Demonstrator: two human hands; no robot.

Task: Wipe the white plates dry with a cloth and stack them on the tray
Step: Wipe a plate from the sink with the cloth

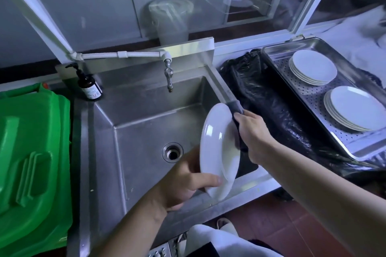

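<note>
Round white ceramic plate is held on edge, nearly upright, over the front-right corner of the stainless steel sink basin. Left hand grips its lower rim, thumb across the face, fingers behind. Right hand presses a dark grey cloth against the plate's back side w/ fingers curled round the cloth; most of the cloth is hidden btwn hand & plate.

Step in hand, by my read: wiping, back face being dried. Can't tell if the front is dry yet.

To the right, past a crumpled black plastic bag, sits the perforated steel tray w/ two stacks of white plates, far stack & near stack.

Next move likely needs: finish the wipe, tip the plate flat, carry it right over the bag, set it centred on a stack w/o sliding the pile.

Further out: tap above the basin, brown pump bottle at the back-left corner, green plastic lid far left.
</note>
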